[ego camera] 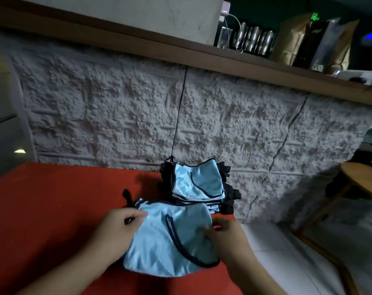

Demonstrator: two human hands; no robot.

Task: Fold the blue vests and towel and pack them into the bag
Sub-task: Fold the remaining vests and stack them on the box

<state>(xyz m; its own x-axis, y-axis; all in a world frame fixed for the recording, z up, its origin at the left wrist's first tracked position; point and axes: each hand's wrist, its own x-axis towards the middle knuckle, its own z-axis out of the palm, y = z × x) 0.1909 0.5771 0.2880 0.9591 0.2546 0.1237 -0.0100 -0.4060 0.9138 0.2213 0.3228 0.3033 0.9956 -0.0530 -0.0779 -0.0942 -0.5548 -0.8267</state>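
Head view looks down on a light blue vest with dark trim, lying folded on the red table close to the table's right edge. Its near hem sits well inside the front of the table, and its right side runs almost up to the drop where the pale tiled floor begins. Just behind it, touching or nearly so, a stack of folded blue vests with black straps stands against the rough white wall at the table's far right corner. To the left of both, the red surface stretches wide.

On the vest's upper left edge, the left hand has its fingers curled over the fabric, pinching it along with a dark bit of trim. At the vest's right edge, the right hand has its fingers bent and closed on the cloth, though motion blur softens the detail.

Farther off, a wooden ledge tops the wall, carrying metal cans and a brown paper bag. A round wooden side table stands at the right.
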